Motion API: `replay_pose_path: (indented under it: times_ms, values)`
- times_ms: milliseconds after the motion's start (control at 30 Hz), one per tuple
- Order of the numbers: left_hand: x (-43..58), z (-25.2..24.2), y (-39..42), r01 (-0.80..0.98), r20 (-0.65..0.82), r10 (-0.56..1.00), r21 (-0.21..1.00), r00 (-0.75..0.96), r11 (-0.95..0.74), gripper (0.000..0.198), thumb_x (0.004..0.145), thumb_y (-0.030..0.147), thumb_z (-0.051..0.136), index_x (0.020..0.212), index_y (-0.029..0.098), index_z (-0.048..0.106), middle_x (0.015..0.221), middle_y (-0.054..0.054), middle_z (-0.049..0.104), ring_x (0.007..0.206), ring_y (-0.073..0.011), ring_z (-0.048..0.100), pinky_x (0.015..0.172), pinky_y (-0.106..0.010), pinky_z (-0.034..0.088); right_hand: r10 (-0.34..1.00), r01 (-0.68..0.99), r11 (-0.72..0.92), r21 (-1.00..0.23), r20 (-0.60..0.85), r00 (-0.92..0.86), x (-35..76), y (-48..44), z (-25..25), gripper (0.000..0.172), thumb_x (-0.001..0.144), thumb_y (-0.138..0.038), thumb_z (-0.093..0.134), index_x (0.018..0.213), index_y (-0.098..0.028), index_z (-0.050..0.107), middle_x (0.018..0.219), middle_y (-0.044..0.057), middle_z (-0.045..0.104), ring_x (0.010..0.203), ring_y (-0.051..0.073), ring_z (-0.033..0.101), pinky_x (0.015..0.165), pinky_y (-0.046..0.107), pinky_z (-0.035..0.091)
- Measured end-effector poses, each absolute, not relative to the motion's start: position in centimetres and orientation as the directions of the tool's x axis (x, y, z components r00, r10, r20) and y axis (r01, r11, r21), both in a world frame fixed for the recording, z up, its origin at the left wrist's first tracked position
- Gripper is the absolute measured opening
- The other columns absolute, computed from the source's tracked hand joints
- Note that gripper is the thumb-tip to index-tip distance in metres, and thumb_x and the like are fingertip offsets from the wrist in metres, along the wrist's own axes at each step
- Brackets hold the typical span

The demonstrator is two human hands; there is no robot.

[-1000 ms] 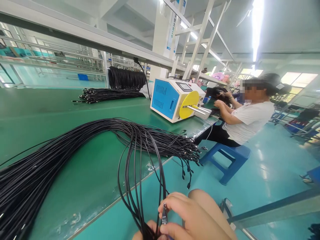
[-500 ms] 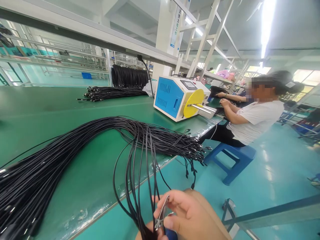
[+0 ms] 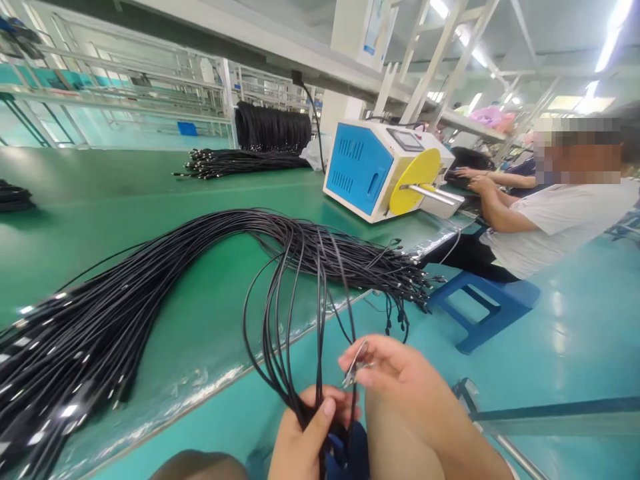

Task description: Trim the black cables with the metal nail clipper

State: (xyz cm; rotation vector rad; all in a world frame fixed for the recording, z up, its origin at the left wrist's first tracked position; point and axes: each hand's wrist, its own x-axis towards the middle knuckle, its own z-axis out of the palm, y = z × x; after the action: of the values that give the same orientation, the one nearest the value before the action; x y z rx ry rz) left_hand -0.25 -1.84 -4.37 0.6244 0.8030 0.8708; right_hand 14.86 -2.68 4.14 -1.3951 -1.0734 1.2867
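My left hand [image 3: 303,437] is closed around a bunch of thin black cables [image 3: 280,347] that loop down from the table edge to my lap. My right hand [image 3: 400,383] pinches a small metal connector [image 3: 354,365] at the end of one cable, held just above the left hand. A big bundle of black cables [image 3: 150,267] lies spread across the green table [image 3: 100,200], its metal-tipped ends hanging over the front edge at the right [image 3: 400,287] and fanning out at the lower left.
A blue and white machine with a yellow disc [image 3: 390,173] stands on the table at the right. Another cable bundle [image 3: 235,162] lies at the back. A person in a white shirt [image 3: 545,220] sits on a blue stool [image 3: 485,307] beside the table.
The camera has tilted down and both hands have come further into view. My right hand lifted the metal connector up and right, away from my left hand, which still grips the cable bunch.
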Motion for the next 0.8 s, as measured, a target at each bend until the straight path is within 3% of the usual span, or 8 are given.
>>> replay_pose_path:
  times_ms: [133,233,300,367,600,700,800]
  values:
    - [-0.7,-4.3,-1.8,-0.319,-0.376,0.849,0.807,0.372,0.497,0.046,0.077,0.055,0.070,0.055,0.015,0.063,0.094,-0.016,0.077,0.098,-0.0328,0.070,0.091,-0.040,0.050,0.924,-0.166,0.099,-0.981,0.028,0.382,15.9,-2.0,3.5,0.012,0.083,-0.035,0.071,0.085,-0.023,0.071,0.094,0.004,0.067,0.092,0.019,0.062,0.087,0.036,0.047]
    - [-0.5,-4.4,-2.1,-0.179,-0.378,0.815,0.852,0.439,0.492,0.044,0.081,0.055,0.066,0.076,0.012,0.073,0.094,-0.016,0.076,0.100,-0.0327,0.069,0.091,-0.040,0.050,0.899,-0.355,0.220,-0.909,0.047,0.436,15.7,-1.3,3.8,0.011,0.082,-0.037,0.073,0.083,-0.026,0.071,0.096,0.001,0.064,0.091,0.019,0.062,0.090,0.039,0.046]
    - [-0.2,-4.4,-2.4,-0.235,-0.360,0.780,0.814,0.512,0.531,0.046,0.081,0.055,0.067,0.099,0.012,0.072,0.105,-0.016,0.075,0.097,-0.0307,0.071,0.089,-0.040,0.052,0.918,-0.429,0.217,-0.877,0.033,0.396,15.1,-0.9,3.8,0.011,0.081,-0.035,0.074,0.083,-0.025,0.072,0.097,0.001,0.063,0.090,0.017,0.062,0.091,0.038,0.046]
    - [-0.1,-4.1,-2.7,-0.306,-0.350,0.749,0.753,0.562,0.582,0.051,0.080,0.054,0.068,0.110,0.013,0.067,0.108,-0.016,0.074,0.090,-0.0280,0.073,0.084,-0.039,0.054,0.940,-0.488,0.182,-0.854,0.006,0.341,14.2,-0.7,3.6,0.011,0.080,-0.033,0.075,0.083,-0.024,0.071,0.095,0.000,0.062,0.089,0.017,0.061,0.091,0.036,0.046]
    - [-0.9,-3.6,-2.5,-0.334,-0.343,0.681,0.676,0.647,0.657,0.042,0.068,0.047,0.082,0.085,0.012,0.067,0.070,-0.010,0.074,0.063,-0.0182,0.069,0.068,-0.029,0.053,0.978,-0.579,0.073,-0.812,-0.055,0.200,11.4,-0.8,2.3,0.009,0.085,-0.030,0.070,0.090,-0.023,0.068,0.088,0.002,0.067,0.087,0.017,0.062,0.085,0.032,0.048]
    - [-0.9,-3.5,-2.4,-0.295,-0.382,0.668,0.680,0.639,0.671,0.046,0.061,0.052,0.085,0.078,0.015,0.061,0.068,-0.010,0.075,0.061,-0.0204,0.070,0.065,-0.030,0.054,0.984,-0.582,0.066,-0.810,-0.044,0.172,11.1,-0.8,2.5,0.014,0.082,-0.031,0.073,0.092,-0.021,0.068,0.088,0.003,0.068,0.089,0.018,0.063,0.087,0.034,0.048]
    - [-1.0,-3.2,-2.4,-0.307,-0.406,0.772,0.748,0.489,0.588,0.048,0.062,0.055,0.082,0.079,0.016,0.062,0.075,-0.011,0.077,0.064,-0.0225,0.071,0.067,-0.032,0.055,0.991,-0.513,0.053,-0.857,-0.018,0.132,11.5,-1.0,2.9,0.015,0.083,-0.032,0.072,0.091,-0.020,0.068,0.096,0.005,0.068,0.099,0.019,0.062,0.093,0.034,0.045]
